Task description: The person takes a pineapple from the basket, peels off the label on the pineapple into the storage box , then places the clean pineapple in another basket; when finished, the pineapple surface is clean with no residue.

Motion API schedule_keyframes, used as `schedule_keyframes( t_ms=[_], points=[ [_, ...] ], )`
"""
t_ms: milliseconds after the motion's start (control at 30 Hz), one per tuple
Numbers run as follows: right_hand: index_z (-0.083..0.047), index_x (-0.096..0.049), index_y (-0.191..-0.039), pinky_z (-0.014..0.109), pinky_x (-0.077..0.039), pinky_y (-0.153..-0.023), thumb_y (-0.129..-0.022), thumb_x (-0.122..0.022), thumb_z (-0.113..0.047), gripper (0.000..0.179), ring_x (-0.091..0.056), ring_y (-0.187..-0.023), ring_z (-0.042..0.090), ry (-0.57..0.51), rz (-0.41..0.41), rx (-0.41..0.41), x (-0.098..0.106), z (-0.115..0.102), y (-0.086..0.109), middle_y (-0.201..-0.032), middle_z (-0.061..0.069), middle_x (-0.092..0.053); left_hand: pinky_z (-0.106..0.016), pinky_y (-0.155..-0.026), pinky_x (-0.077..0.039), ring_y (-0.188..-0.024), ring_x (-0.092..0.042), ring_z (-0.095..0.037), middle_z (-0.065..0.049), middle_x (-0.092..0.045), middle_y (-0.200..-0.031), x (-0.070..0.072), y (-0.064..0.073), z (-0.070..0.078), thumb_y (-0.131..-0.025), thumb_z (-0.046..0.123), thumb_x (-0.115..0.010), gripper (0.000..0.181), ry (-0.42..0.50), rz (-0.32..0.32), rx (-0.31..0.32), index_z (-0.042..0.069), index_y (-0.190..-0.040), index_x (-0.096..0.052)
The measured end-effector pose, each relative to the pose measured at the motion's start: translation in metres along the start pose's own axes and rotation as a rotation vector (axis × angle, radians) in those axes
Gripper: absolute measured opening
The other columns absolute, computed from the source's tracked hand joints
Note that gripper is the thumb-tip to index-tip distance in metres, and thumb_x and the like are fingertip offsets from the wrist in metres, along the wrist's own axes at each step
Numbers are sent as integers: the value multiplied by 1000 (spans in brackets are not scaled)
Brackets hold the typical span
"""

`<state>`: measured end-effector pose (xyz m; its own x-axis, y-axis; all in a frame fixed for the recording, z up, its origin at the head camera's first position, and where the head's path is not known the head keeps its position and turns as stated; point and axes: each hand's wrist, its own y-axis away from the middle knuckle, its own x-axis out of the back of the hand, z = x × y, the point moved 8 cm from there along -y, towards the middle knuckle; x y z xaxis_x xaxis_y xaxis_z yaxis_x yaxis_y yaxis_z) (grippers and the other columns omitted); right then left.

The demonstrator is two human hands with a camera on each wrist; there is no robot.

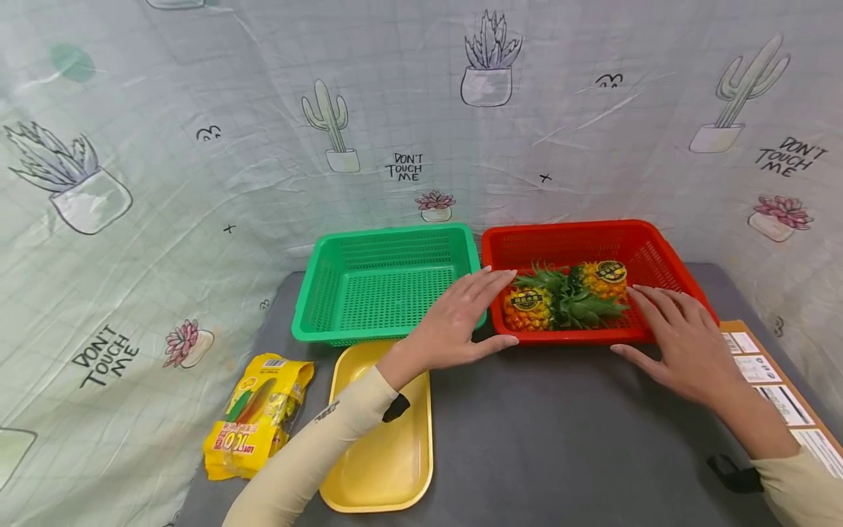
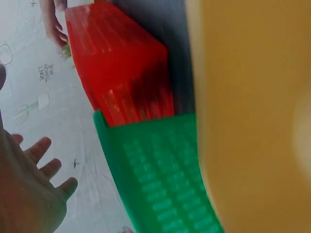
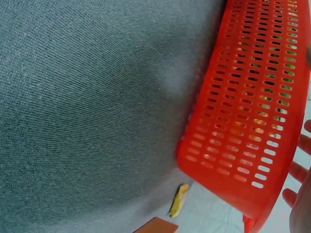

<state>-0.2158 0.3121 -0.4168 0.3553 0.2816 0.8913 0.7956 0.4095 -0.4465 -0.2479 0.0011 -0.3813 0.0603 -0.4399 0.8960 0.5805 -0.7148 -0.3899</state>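
Two pineapples lie in the red basket (image 1: pixel 566 337) at the back right: one pineapple (image 1: pixel 520 315) at its left front, the other pineapple (image 1: pixel 596 272) farther back, their leafy crowns meeting in the middle. My left hand (image 1: pixel 457 315) reaches over the basket's front left corner with fingers extended and thumb apart, holding nothing. On the other side my right hand (image 1: pixel 685 344) hovers at the basket's front right with fingers spread, fingertips near the farther pineapple. In the right wrist view its fingers show beside the rim of the red basket (image 3: pixel 243 107).
A green basket (image 1: pixel 388 338) stands left of the red one. In front of it lies a yellow tray (image 1: pixel 388 468), partly under the left forearm. A yellow snack bag (image 1: pixel 257 417) is at the far left. Cardboard with labels (image 1: pixel 777 388) sits at the right edge.
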Motion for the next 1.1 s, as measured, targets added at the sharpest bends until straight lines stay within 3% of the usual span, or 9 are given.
schedule_keyframes(
  t_ms=[100, 367, 600, 767, 900, 1100],
  points=[
    [-5, -44, -159, 55, -14, -124, -86, -79, -57, 96, -37, -135, 50, -12, -4, -15, -1, 1, 4, -154, 20, -44, -49, -125, -18, -159, -15, -21, -1, -26, -172, -6, -5, 4, -99, 62, -64, 97, 73, -5, -5, 25, -171, -11],
    [1, -53, -147, 67, -31, -105, -86, -83, -52, 85, -43, -126, 53, -20, -22, -55, -8, 4, 12, -143, 23, -49, -40, -124, -20, -155, -25, -16, 2, -29, -170, -28, -16, 5, -102, 65, -55, 92, 89, -58, 44, 30, -171, -5],
    [4, -55, -141, 66, -33, -102, -88, -82, -51, 81, -45, -123, 52, -9, -52, -107, -13, 12, 19, -139, 25, -51, -38, -123, -23, -152, -33, -19, -4, -36, -166, -41, -37, 3, -102, 63, -57, 89, 58, -65, 41, 20, -170, -18],
    [6, -56, -135, 65, -33, -102, -88, -81, -52, 78, -46, -121, 51, 6, -52, -135, -15, 17, 21, -132, 27, -54, -38, -122, -27, -152, -34, -20, -6, -34, -168, -49, -52, 4, -102, 63, -58, 91, 89, -130, 50, 17, -170, -18],
    [4, -59, -127, 65, -34, -100, -86, -83, -49, 72, -50, -115, 49, 11, -35, -128, -17, 16, 22, -123, 25, -57, -38, -120, -31, -151, -34, -19, -4, -32, -168, -56, -57, 3, -101, 64, -60, 93, 144, -187, 91, 19, -170, -18],
    [2, -60, -118, 63, -37, -95, -86, -83, -48, 63, -52, -108, 47, 15, -10, -113, -19, 15, 23, -114, 22, -59, -40, -117, -37, -147, -40, -20, -5, -36, -165, -65, -61, 2, -98, 61, -66, 92, 162, -185, 97, 16, -168, -27]
  ],
)
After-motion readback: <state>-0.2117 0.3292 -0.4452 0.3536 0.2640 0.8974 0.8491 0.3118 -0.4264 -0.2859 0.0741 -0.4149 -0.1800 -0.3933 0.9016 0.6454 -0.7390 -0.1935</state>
